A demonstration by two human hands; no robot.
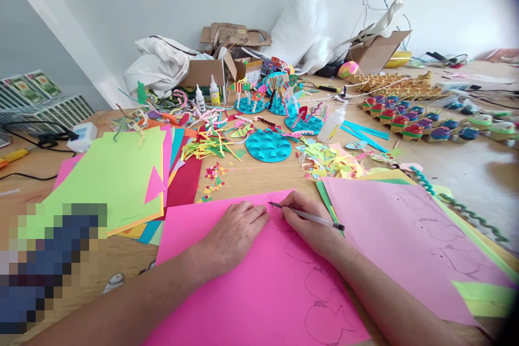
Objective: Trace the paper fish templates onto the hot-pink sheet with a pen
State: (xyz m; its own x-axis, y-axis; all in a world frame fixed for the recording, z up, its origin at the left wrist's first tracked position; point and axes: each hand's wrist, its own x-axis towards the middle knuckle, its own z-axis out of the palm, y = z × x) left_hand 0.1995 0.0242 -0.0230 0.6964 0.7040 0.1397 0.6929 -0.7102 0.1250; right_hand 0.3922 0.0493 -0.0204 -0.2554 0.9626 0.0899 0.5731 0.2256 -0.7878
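Observation:
A bright pink sheet of paper [227, 297] lies on the table in front of me, with several fish outlines drawn down its right side. My right hand [310, 221] grips a pen [314, 218], its tip touching the sheet near the top edge. Flat on the same sheet, just left of the pen tip, rests my left hand [239, 227], fingers stretched out and holding nothing. To the right lies a pale pink sheet [373, 238] bearing more drawn fish outlines.
Coloured paper [117, 173] is stacked at left. Beyond my hands stand a blue egg-carton disc [268, 145], paper scraps [332, 159], glue bottles [200, 98] and decorated blue models [279, 100]. Painted egg cartons [413, 119] sit at right, cardboard boxes [206, 73] at the back.

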